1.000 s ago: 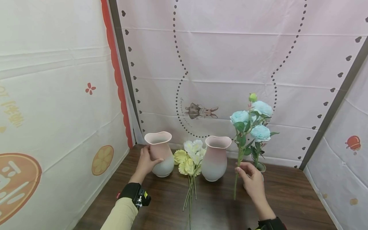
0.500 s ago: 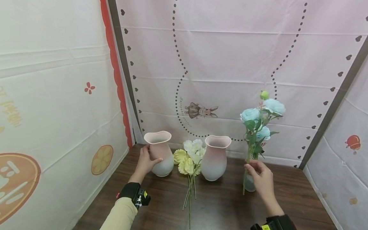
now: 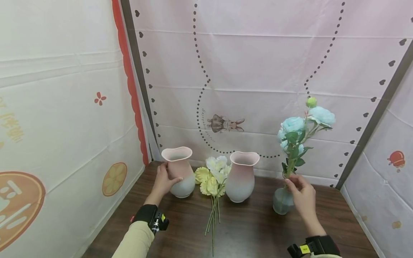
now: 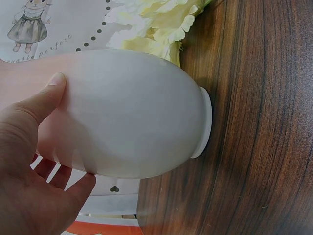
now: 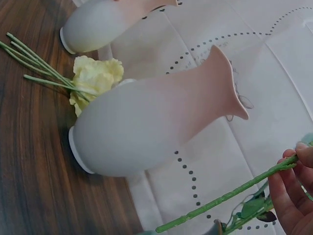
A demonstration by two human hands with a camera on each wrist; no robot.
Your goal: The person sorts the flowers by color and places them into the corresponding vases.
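My left hand (image 3: 164, 183) grips the neck and side of the left pink-and-grey vase (image 3: 185, 184), thumb on one side and fingers on the other; the vase (image 4: 132, 112) stands upright on the table. At the right, my right hand (image 3: 302, 195) pinches the green stem (image 5: 230, 195) of a light-blue artificial flower (image 3: 322, 115). That stem is tilted, close to a small clear glass vase (image 3: 283, 204) holding another blue flower spray. Its bare lower end shows in the right wrist view; whether it is inside the glass cannot be told.
A second pink-and-grey vase (image 3: 241, 182) stands mid-table. Between the two, yellow flowers (image 3: 209, 184) and white flowers (image 3: 218, 166) lie with their stems toward the front of the brown wooden table (image 3: 245, 236). Printed cloth (image 3: 258, 64) hangs behind and at both sides.
My right hand has carried the blue flower rightward and slightly up, bringing it above the glass vase, which now shows more fully. The left hand and its vase stay put.
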